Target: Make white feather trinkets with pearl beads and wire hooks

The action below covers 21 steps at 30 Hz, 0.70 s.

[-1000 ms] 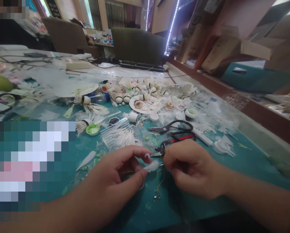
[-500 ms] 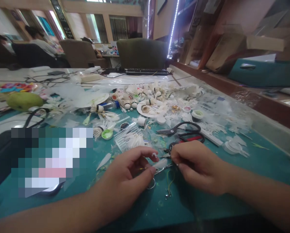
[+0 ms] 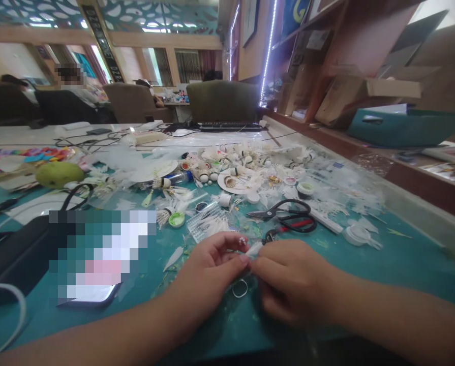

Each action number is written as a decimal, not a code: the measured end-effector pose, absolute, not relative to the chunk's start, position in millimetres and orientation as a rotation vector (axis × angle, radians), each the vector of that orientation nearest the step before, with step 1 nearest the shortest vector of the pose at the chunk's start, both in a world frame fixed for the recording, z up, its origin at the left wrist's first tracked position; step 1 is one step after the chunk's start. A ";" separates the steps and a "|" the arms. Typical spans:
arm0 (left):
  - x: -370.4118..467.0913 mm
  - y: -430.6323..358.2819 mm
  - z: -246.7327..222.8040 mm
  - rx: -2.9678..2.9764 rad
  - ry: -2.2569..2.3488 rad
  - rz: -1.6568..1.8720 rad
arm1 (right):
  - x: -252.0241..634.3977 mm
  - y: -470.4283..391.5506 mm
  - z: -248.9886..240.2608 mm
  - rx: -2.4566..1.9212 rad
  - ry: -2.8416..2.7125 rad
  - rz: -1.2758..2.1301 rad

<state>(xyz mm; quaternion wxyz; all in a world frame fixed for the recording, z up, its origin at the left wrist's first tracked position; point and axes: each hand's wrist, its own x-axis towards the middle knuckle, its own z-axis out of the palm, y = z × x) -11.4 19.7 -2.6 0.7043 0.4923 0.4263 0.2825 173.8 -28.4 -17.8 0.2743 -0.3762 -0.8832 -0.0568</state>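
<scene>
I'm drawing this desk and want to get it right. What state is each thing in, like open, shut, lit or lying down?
White feather: held in the left hand
Right hand: curled, touching the feather; anything inside is hidden
Black-handled scissors: lying down, blades seem closed
Green paint pot: open
Blue-capped bottle: on its side, capped
Smartphone: lying flat, screen blurred out
Cardboard box: flap open
LED strip: lit
</scene>
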 end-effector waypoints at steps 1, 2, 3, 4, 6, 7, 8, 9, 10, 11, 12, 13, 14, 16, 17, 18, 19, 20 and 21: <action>-11.1 19.9 -3.3 1.090 0.954 0.624 | 172.5 -28.1 -19.3 -1.007 -2.366 -0.182; -10.9 20.2 -4.0 1.087 0.955 0.623 | 171.4 -27.8 -20.8 -1.008 -2.359 -0.201; -10.7 20.5 -4.7 1.087 0.954 0.624 | 170.6 -27.4 -22.1 -1.008 -2.356 -0.215; -10.6 20.7 -5.1 1.085 0.952 0.626 | 170.0 -27.0 -23.3 -1.009 -2.354 -0.223; -10.6 20.9 -5.4 1.078 0.946 0.627 | 169.3 -26.1 -24.9 -1.020 -2.354 -0.230; -10.7 20.8 -5.3 1.073 0.943 0.623 | 169.2 -25.7 -25.4 -1.025 -2.351 -0.230; -10.7 20.7 -5.0 1.068 0.942 0.617 | 169.1 -25.4 -25.7 -1.033 -2.345 -0.230; -10.7 20.5 -4.6 1.062 0.941 0.610 | 169.0 -25.1 -25.8 -1.039 -2.337 -0.230; -10.7 20.3 -4.2 1.056 0.941 0.604 | 169.0 -24.8 -25.9 -1.049 -2.329 -0.229; -10.6 20.1 -3.8 1.050 0.941 0.599 | 169.1 -24.5 -25.8 -1.060 -2.320 -0.227; -10.5 20.0 -3.4 1.046 0.941 0.597 | 169.2 -24.3 -25.8 -1.075 -2.315 -0.228; -10.4 20.0 -3.1 1.043 0.942 0.597 | 169.3 -24.1 -25.7 -1.088 -2.314 -0.229; -10.2 19.9 -2.8 1.041 0.944 0.600 | 169.5 -23.9 -25.6 -1.099 -2.317 -0.231; -10.0 19.9 -2.6 1.041 0.945 0.602 | 170.1 -23.6 -25.5 -1.109 -2.326 -0.234; -9.9 19.9 -2.5 1.041 0.946 0.600 | 170.4 -23.6 -25.5 -1.113 -2.327 -0.231; -9.9 19.8 -2.6 1.040 0.946 0.599 | 170.8 -23.5 -25.5 -1.117 -2.324 -0.224; -9.9 19.8 -2.7 1.038 0.946 0.597 | 171.2 -23.5 -25.5 -1.123 -2.320 -0.215; -9.9 19.8 -2.9 1.036 0.947 0.596 | 171.6 -23.5 -25.6 -1.131 -2.316 -0.203; -9.9 19.8 -3.1 1.034 0.946 0.596 | 172.1 -23.5 -25.6 -1.137 -2.313 -0.192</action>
